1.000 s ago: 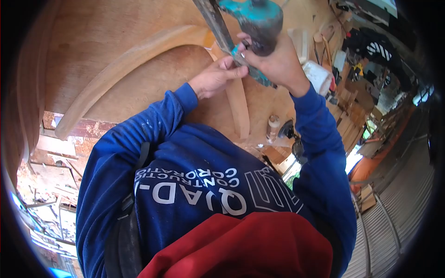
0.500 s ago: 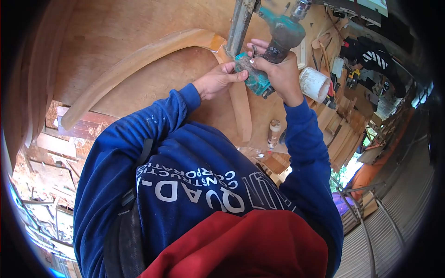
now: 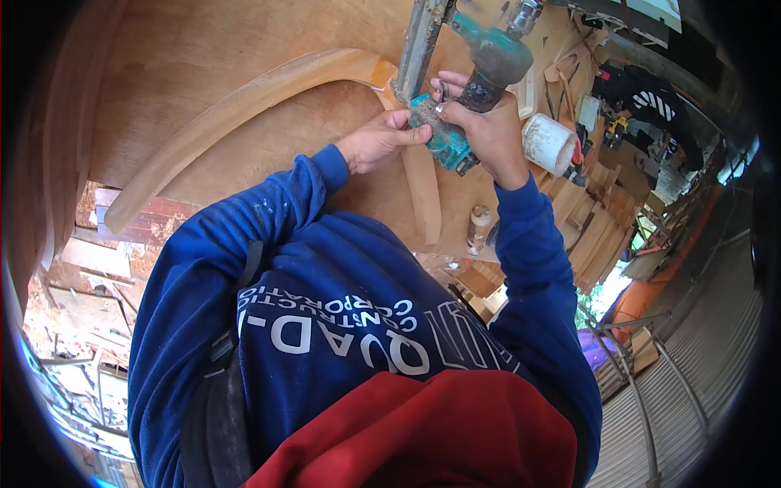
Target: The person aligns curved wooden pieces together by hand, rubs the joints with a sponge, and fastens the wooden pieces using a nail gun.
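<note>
Apparently handling the teal power tool [image 3: 503, 58] over the plywood bench [image 3: 244, 32], clasped by the right hand [image 3: 498, 137] at its handle and the left hand [image 3: 377, 145] at its base. To turn it, best clear the grey metal bar [image 3: 422, 45] alongside; roomier leftward over the curved wooden piece [image 3: 228, 118], tighter by the bottle [image 3: 478, 230] toward the bench's near edge.

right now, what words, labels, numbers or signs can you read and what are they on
"QUAD-" in large white letters on the blue sweatshirt, upside down in this view; a fold hides what follows.
"CONSTRUCTI…" on the sweatshirt, ending unclear.
"CORPORATI…" on the sweatshirt, ending unclear.
Outlined logo on the sweatshirt: distorted, not readable.
Bottle: label too small to read.
Teal power drill: no readable text.
</note>
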Tool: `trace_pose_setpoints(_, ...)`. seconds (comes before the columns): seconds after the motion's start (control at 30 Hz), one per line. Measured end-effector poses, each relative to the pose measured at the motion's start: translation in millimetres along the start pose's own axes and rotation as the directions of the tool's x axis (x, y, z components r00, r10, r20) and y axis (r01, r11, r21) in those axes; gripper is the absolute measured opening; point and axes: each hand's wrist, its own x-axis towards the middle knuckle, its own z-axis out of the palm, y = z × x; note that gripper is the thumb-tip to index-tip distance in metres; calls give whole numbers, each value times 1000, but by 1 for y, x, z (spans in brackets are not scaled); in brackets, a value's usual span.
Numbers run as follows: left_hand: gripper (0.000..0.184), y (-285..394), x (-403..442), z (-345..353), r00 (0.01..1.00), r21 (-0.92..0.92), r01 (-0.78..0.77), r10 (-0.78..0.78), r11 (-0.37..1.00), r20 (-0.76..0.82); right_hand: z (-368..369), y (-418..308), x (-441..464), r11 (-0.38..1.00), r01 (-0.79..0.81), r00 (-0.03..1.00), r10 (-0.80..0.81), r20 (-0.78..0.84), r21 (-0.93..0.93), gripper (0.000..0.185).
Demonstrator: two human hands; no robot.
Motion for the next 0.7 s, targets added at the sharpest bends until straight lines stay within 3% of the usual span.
trace_pose_setpoints(0.37,47,-2,0,-4,1000,-13,10,-9,1000,28,2,7,1,997,59,997,-57,-42,41,46)
trace_pose_setpoints(0.57,54,-10,4,-8,999,-28,-24,25,999,41,2,11,5,985,162,987,-163,-4,-61,38)
trace_pose_setpoints(0.7,55,-10,2,-5,999,-3,-33,33,999,14,-2,7,6,979,145,989,-139,51,-144,42)
